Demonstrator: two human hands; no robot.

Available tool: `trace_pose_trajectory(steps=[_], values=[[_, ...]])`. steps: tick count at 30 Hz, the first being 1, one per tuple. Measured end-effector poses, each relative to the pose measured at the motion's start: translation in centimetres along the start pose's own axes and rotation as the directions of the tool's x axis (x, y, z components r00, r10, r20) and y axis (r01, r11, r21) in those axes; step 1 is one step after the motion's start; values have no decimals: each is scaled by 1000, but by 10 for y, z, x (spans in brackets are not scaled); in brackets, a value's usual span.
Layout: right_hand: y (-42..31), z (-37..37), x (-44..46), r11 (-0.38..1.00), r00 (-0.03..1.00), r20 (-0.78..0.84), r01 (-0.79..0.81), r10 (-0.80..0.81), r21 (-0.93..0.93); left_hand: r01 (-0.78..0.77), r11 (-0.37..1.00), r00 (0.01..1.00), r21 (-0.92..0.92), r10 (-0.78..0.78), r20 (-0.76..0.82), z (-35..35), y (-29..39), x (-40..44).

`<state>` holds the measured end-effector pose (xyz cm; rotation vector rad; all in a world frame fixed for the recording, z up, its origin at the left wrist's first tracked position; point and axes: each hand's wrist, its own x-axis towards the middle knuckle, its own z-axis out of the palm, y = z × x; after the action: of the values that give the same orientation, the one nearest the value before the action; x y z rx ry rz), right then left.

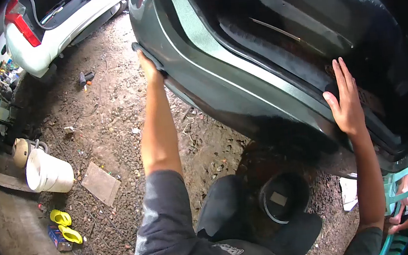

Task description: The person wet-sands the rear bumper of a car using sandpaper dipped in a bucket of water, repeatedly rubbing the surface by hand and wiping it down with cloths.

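Observation:
The rear bumper (pixel 255 90) of a dark grey car curves across the upper right, below the open cargo area (pixel 297 23). My left hand (pixel 149 68) is at the bumper's left corner. A dark, flat pad or cloth (pixel 151 57) lies between that hand and the painted surface; the fingers curl behind it and are partly hidden. On the right, my right hand (pixel 346 105) has its fingers stretched out and thumb apart, with nothing in it. It is beside the bumper's upper edge; whether the palm touches is hard to tell.
A black bucket (pixel 266 203) stands by my knees. To the left are a white bucket (pixel 49 172), a flat board (pixel 101 184), yellow clogs (pixel 65 225) and a small box (pixel 59 238) on gravel. A white car (pixel 55 38) is behind. A green chair (pixel 403 181) and another person's limbs show right.

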<state>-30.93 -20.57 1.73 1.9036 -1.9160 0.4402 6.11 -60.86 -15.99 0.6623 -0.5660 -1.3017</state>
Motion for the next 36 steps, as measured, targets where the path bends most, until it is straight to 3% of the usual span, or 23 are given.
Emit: trace_pose_trajectory(steps=[1, 2, 3, 4, 8, 11, 12, 14, 17, 19, 20, 22, 25, 28, 31, 32, 33, 35, 36], values=[[1, 1, -1, 1000, 1000, -3, 1, -1, -8, -56, 997, 998, -44, 58, 38, -17, -28, 13], [1, 2, -1, 1000, 1000, -10, 8, -8, -7, -131, 991, 991, 38, 131, -4, -3, -30, -31], [2, 2, 0, 1000, 1000, -19, 17, -17, -6, -290, 906, 955, 307, 297, 25, 5, -39, -70], [2, 3, -1, 1000, 999, -23, 25, -25, -4, -405, 729, 889, 552, 455, 53, 14, -48, -110], [2, 2, 0, 999, 999, -19, 32, -32, 15, -450, 618, 875, 645, 447, 183, 63, -82, -295], [2, 1, -2, 1000, 1000, -2, 15, -15, 3, -465, 618, 884, 634, 365, 293, 68, -115, -365], [3, 1, -3, 1000, 1000, -7, 16, -16, -3, -497, 591, 866, 635, 382, 323, 63, -117, -357], [3, 2, -2, 1000, 1000, -15, 17, -17, -13, -479, 627, 867, 614, 450, 216, 56, -107, -318], [0, 1, 0, 1000, 1000, -19, 6, -7, -17, -367, 716, 896, 594, 443, 21, 35, -74, -206], [-1, 0, 3, 1000, 1000, -20, 3, -3, -12, -398, 764, 889, 508, 457, 9, 2, -66, -116], [-2, 0, 4, 1000, 1000, -24, 11, -12, -13, -355, 875, 928, 328, 372, 14, -14, -65, -72], [-4, -2, 5, 999, 999, -27, 27, -27, -18, -99, 994, 994, 36, 97, 47, -42, -56, 9], [-2, -1, 7, 998, 997, -46, 63, -62, 19, 123, 986, 975, -115, -99, 197, -34, -18, 39], [-1, 1, 7, 998, 997, -53, 58, -59, -14, 119, 982, 985, -150, -97, 144, -48, -30, 58], [-4, 1, 7, 999, 998, -46, 42, -42, -9, 98, 984, 993, -146, -106, -44, -23, -27, -1], [-4, 2, 6, 999, 997, -52, 48, -48, -10, -4, 995, 1000, -104, 5, 9, -49, -61, 14], [-3, 3, 6, 998, 997, -59, 55, -56, -11, 37, 992, 999, -121, -34, 28, -32, -55, -29], [-3, 4, 6, 998, 996, -66, 52, -53, -20, -59, 996, 998, -66, 61, 19, -48, -101, -54], [-4, 5, 6, 999, 997, -65, 39, -41, -29, -179, 977, 982, 115, 184, -33, -37, -108, -88]])
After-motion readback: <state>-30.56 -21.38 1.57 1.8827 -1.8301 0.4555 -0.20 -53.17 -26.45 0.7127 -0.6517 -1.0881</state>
